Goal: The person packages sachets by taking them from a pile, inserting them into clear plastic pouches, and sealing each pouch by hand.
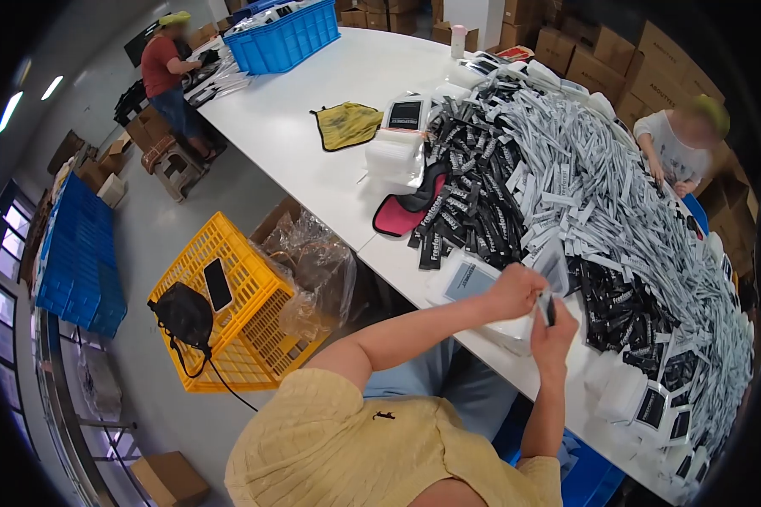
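Close together above the table's near edge, my left hand (517, 292) and my right hand (555, 331) almost meet. The right fingers are closed on a small dark packet (550, 311). My left fingers are pinched; what lies between them is hidden. Just beyond them a translucent plastic pouch (553, 264) stands up, and whether the left fingers touch it I cannot tell. Beneath my left wrist lies a white pouch with a grey-blue label (469, 280). Black printed sachets (482, 198) are heaped ahead of my hands, beside a large pile of white sachets (592, 177).
Stacked pouches lie at the left (396, 159) and right (621, 389). A yellow cloth (347, 125) and blue crate (283, 38) are farther along the table. Beside me, a yellow crate (220, 296) holds a phone (218, 284) and black bag (186, 314). Two other people work nearby.
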Demonstrator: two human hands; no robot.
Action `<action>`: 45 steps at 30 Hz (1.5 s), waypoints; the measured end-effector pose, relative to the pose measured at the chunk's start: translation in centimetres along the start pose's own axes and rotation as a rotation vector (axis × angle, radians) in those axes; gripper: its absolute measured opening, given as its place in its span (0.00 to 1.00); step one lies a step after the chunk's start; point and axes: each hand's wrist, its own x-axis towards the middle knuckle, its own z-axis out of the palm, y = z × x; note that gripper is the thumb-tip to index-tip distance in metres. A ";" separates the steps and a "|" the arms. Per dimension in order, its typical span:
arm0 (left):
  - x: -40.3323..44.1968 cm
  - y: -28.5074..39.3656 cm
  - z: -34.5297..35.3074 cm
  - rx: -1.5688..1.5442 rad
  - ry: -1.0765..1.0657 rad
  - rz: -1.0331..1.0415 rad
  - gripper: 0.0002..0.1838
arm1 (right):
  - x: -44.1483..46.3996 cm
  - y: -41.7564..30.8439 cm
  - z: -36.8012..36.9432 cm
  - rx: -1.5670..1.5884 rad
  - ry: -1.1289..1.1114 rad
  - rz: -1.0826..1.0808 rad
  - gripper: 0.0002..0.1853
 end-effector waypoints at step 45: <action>-1.7 4.0 -1.8 0.366 -0.268 0.054 0.42 | -0.9 4.3 5.1 0.440 0.216 0.210 0.05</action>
